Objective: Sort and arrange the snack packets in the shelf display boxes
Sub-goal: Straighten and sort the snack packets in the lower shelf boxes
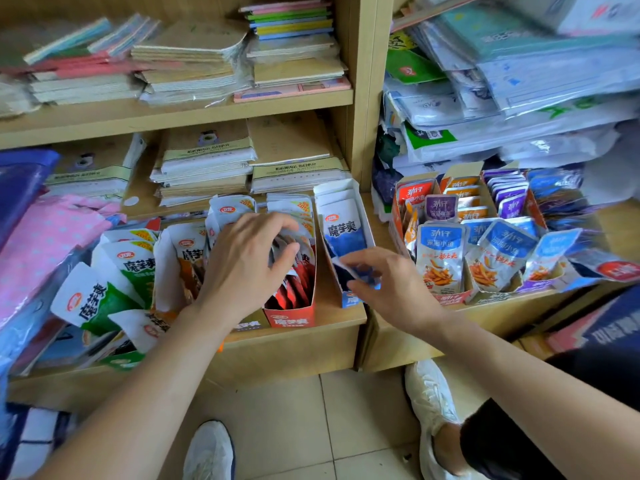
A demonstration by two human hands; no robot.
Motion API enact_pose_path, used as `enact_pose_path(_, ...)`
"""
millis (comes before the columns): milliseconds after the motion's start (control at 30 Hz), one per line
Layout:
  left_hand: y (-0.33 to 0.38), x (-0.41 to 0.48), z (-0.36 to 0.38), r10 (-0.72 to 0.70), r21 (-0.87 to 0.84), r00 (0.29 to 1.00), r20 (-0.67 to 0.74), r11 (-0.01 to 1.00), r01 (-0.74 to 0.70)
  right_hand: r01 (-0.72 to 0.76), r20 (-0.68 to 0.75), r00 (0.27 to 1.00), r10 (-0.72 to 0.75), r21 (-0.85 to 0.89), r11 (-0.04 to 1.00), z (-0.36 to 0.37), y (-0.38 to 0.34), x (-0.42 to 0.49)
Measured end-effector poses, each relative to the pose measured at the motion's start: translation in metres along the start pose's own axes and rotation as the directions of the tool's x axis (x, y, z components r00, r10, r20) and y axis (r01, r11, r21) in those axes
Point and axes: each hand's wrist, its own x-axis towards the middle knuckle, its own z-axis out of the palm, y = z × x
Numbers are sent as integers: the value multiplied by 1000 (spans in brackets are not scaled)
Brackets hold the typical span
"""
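While the left hand clutched a few red packets in the one red display box, the right hand pinched one blue packet.

Stacks of notebooks are lying upper left of the wooden upright. Brown exercise books are sitting lower left of it, plastic-wrapped paper packs are piling up to its right, and pink dotted sheets are lying far left.
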Motion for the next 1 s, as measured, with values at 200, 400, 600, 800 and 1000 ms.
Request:
enact_pose_path(200, 11, 11, 2, 18, -44, 998, 55, 999, -16, 253, 170, 958, -232, -114, 961, 1, 15, -15)
enact_pose_path(400, 30, 25, 7, 117, 115, 920, 374, 979, -171, 186, -52, 981, -188, -45, 982, -3, 16, -18)
enact_pose_path(600, 28, 34, 12, 67, 250, 919, 390, 952, -176, 3, -230, 973, 0, 12, 1000, -22, 17, 5)
enact_pose_path(800, 34, 47, 19, 61, 232, 891, 450, 955, -183, 102, 107, 989, -104, 24, 995, -27, 12, 33)
enact_pose_path(1000, 25, 40, 19, 114, 140, 910, 398, 973, -183, -69, 327, 944, 39, 80, 994, -60, 7, 56)
